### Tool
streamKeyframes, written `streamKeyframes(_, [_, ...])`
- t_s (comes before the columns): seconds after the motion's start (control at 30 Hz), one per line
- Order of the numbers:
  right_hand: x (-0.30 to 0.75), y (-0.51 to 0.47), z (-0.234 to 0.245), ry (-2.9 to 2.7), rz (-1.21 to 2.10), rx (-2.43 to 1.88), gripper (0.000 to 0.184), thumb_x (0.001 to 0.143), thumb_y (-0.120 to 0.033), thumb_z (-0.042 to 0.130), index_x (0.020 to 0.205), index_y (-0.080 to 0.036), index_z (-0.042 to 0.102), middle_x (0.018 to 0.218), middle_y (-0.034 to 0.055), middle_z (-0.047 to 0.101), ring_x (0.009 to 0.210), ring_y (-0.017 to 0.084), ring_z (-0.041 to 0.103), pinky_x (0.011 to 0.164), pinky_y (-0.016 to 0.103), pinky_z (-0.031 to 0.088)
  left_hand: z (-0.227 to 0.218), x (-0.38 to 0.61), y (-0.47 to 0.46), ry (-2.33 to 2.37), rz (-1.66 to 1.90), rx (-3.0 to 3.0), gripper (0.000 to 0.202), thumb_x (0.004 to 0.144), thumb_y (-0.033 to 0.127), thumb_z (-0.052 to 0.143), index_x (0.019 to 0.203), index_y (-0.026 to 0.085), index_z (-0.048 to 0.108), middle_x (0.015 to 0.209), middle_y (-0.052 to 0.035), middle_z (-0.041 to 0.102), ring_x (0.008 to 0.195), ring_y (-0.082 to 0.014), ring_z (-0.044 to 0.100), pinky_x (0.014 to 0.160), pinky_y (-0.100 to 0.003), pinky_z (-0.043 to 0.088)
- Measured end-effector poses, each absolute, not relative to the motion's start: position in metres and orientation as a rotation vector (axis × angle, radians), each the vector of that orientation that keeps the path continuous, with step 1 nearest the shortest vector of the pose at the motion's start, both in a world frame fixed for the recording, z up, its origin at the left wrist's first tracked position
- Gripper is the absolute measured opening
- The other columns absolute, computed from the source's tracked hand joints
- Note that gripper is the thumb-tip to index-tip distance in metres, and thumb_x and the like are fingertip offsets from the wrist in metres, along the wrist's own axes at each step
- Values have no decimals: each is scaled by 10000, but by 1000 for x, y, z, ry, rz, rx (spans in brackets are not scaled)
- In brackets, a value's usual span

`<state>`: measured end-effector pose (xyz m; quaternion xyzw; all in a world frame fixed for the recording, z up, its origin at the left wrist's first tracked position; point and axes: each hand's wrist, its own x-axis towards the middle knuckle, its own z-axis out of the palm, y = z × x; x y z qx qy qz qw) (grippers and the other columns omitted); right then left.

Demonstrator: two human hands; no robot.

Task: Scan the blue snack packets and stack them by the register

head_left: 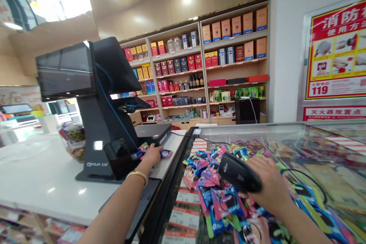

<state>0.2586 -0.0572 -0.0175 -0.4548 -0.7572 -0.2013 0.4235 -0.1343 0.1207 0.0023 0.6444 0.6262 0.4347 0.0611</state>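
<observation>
My right hand [268,179] is wrapped around a black handheld barcode scanner [239,171], its head pointing left. Under the scanner a pile of small wrapped snack packets [227,203], in blue, pink and green, covers part of the glass display counter [211,133]. My left hand [152,156], with a bangle at the wrist, reaches to the white counter beside the black checkout terminal [105,122]. Its fingers are curled over several snack packets [166,154], which stick out on both sides; the fingertips are partly hidden.
A black flat-topped device [154,132] sits beyond my left hand. Behind the terminal stands a clear jar [73,139]. The scanner's black cord [313,177] curves across the glass at right. Shelves of boxed goods [183,65] line the back wall; a red poster [337,53] hangs right.
</observation>
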Motion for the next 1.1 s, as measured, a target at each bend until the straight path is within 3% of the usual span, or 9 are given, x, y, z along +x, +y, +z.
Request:
streamKeyframes(0.2, [253, -60, -15, -1853, -449, -1156, 45, 712, -249, 551, 732, -212, 567, 695, 20, 592, 711, 187, 492, 692, 323, 279, 14, -132, 116, 1830, 1424, 1758, 142, 560, 76, 612, 544, 217, 625, 659, -63, 607, 930, -294, 625, 947, -400, 415])
streamKeyframes(0.3, [251, -61, -14, -1847, -433, -1148, 44, 712, -250, 551, 720, -212, 571, 683, 16, 585, 697, 183, 482, 690, 321, 274, 22, -121, 111, 1753, 1607, 1614, 106, 642, 146, 607, 691, 211, 675, 651, -38, 635, 911, -271, 634, 929, -395, 441])
streamKeyframes(0.4, [252, -60, -14, -1833, -427, -1137, 64, 711, -272, 566, 725, -211, 581, 687, 20, 587, 701, 186, 482, 692, 320, 276, 27, -96, 103, 1609, 1756, 1484, 208, 779, 230, 526, 911, 187, 681, 718, -35, 663, 829, -209, 659, 844, -362, 510])
streamKeyframes(0.53, [254, -56, -17, -1840, -462, -1145, 82, 687, -269, 573, 744, -212, 587, 694, 21, 592, 709, 190, 489, 697, 322, 277, 31, -44, 76, 1004, 1859, 1032, 226, 819, 170, 518, 1003, 188, 647, 735, -13, 659, 736, -131, 654, 847, -358, 545])
streamKeyframes(0.63, [255, -55, -19, -1856, -450, -1152, 107, 686, -294, 580, 752, -210, 585, 700, 19, 592, 713, 190, 491, 707, 325, 279, 28, -5, 49, 662, 1797, 831, 228, 800, 125, 562, 999, 191, 654, 937, -37, 699, 864, -140, 667, 908, -383, 528])
streamKeyframes(0.83, [249, -58, -17, -1803, -401, -1131, 101, 713, -305, 548, 719, -206, 567, 683, 20, 574, 707, 190, 479, 713, 324, 277, -8, 39, 16, 622, 1773, 934, 441, 717, 161, 690, 1153, 214, 643, 1016, -38, 713, 1069, -189, 630, 1000, -345, 455])
streamKeyframes(1.1, [249, -59, -14, -1878, -336, -1210, 103, 666, -256, 574, 750, -201, 600, 708, 18, 603, 722, 187, 493, 720, 323, 262, -25, 40, 3, 809, 1627, 1235, 551, 717, 268, 694, 1255, 191, 604, 1157, -75, 690, 1088, -219, 625, 991, -343, 446])
